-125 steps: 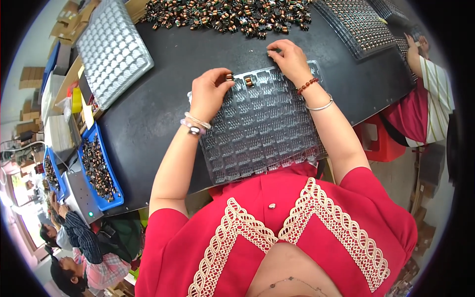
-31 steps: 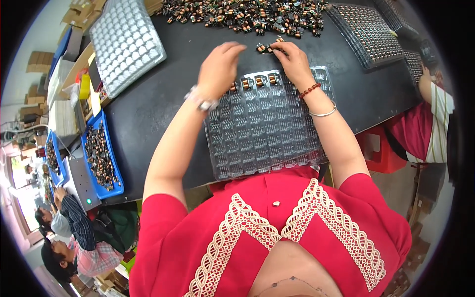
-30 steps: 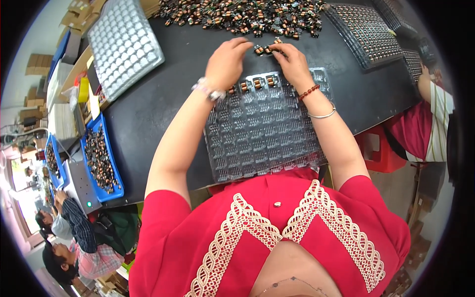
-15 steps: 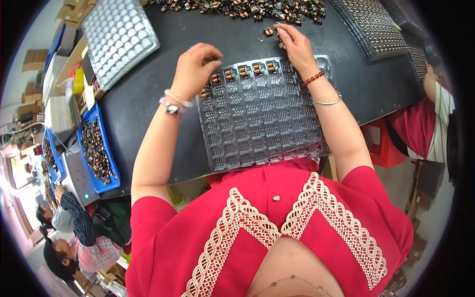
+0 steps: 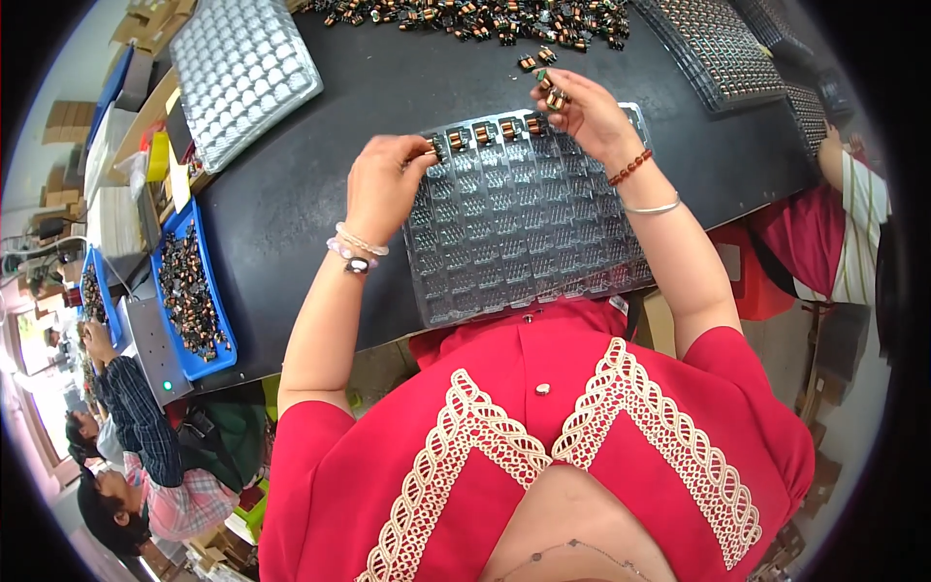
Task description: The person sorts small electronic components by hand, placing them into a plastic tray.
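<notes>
Two or more small copper coils (image 5: 556, 99) are gripped in the fingers of the right hand (image 5: 598, 118), raised by the far edge of the clear tray (image 5: 524, 235). The left hand (image 5: 380, 189) has just come down at the left end of the top row, fingertips nearly together at a coil; whether they grip it, I cannot tell. So the left seems busy at the pockets, the right holding spares. Beyond, loose parts (image 5: 547, 54) and a pile (image 5: 485, 17) lie on the dark table (image 5: 349, 107).
</notes>
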Tool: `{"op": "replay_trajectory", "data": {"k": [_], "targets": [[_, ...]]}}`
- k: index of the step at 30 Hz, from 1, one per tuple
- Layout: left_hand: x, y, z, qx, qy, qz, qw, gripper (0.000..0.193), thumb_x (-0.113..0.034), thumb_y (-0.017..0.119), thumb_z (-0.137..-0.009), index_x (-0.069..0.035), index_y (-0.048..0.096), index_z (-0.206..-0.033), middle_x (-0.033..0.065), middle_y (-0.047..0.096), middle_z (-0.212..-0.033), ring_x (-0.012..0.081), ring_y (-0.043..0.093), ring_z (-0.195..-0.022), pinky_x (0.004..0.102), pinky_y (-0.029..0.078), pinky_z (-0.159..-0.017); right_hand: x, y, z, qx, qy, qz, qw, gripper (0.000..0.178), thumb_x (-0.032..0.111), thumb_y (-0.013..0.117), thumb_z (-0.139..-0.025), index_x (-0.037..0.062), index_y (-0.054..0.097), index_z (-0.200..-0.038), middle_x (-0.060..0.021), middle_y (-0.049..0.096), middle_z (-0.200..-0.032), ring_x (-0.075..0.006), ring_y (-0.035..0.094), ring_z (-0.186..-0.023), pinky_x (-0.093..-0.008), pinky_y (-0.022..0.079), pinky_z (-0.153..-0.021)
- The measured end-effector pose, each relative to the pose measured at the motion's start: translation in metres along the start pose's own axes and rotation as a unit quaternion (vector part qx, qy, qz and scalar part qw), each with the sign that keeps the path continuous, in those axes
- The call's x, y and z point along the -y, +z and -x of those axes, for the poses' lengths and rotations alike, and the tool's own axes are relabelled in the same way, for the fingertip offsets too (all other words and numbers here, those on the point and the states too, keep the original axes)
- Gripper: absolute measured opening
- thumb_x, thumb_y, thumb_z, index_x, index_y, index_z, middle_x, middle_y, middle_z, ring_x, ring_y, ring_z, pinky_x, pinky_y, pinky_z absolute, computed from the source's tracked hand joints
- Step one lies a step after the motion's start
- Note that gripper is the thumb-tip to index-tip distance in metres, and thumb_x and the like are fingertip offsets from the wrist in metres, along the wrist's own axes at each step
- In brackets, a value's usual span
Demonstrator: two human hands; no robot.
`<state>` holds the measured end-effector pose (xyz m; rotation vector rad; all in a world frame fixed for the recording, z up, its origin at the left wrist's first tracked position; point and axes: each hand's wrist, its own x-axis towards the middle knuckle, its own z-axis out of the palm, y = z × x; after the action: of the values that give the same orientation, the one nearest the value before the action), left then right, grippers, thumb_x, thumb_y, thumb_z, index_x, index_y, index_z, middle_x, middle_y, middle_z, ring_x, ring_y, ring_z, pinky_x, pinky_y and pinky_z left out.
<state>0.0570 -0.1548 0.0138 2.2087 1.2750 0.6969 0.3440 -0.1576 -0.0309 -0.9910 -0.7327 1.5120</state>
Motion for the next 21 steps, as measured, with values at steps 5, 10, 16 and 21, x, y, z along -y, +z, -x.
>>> {"op": "replay_trajectory", "data": {"k": [5,10,16,21], "targets": [[0.007,0.009,-0.002,0.009,0.013,-0.146,0.989,0.012,-0.013,0.071,-0.070,-0.005,0.071,-0.079,0.0078,0.060,-0.100,0.0283,0.049,-0.108,0.0384,0.042,-0.091,-0.010,0.013,0.012,0.050,0.036,-0.115,0.991,0.028,0.023,0.051,-0.096,0.0050,0.057,-0.116,-0.0041,0.062,-0.093,-0.0092,0.059,-0.078,-0.0192,0.048,-0.060],[0.008,0.018,-0.003,-0.021,-0.011,-0.135,0.991,0.011,-0.012,0.072,-0.068,-0.006,0.071,-0.077,0.0071,0.059,-0.103,0.0287,0.048,-0.109,0.0396,0.040,-0.094,-0.012,0.025,0.022,0.035,0.045,-0.061,0.996,0.028,0.023,0.051,-0.096,0.0050,0.058,-0.116,-0.0026,0.061,-0.092,-0.0073,0.056,-0.075,-0.0189,0.044,-0.058],[0.000,0.008,-0.012,0.015,0.054,-0.238,0.970,0.007,-0.012,0.068,-0.071,-0.008,0.072,-0.076,0.0055,0.061,-0.101,0.0271,0.049,-0.110,0.0407,0.040,-0.091,-0.009,0.039,0.027,0.076,0.045,-0.025,0.996,0.029,0.023,0.054,-0.095,0.0045,0.058,-0.117,-0.0036,0.063,-0.091,-0.0069,0.057,-0.074,-0.0170,0.042,-0.056],[0.000,0.012,-0.011,-0.033,0.101,-0.243,0.964,0.010,-0.014,0.064,-0.076,-0.009,0.072,-0.077,0.0042,0.063,-0.098,0.0272,0.050,-0.108,0.0410,0.040,-0.090,-0.014,0.051,0.032,0.077,0.060,-0.007,0.995,0.027,0.024,0.055,-0.094,0.0046,0.061,-0.112,-0.0054,0.066,-0.092,-0.0067,0.058,-0.071,-0.0163,0.042,-0.054]]}}
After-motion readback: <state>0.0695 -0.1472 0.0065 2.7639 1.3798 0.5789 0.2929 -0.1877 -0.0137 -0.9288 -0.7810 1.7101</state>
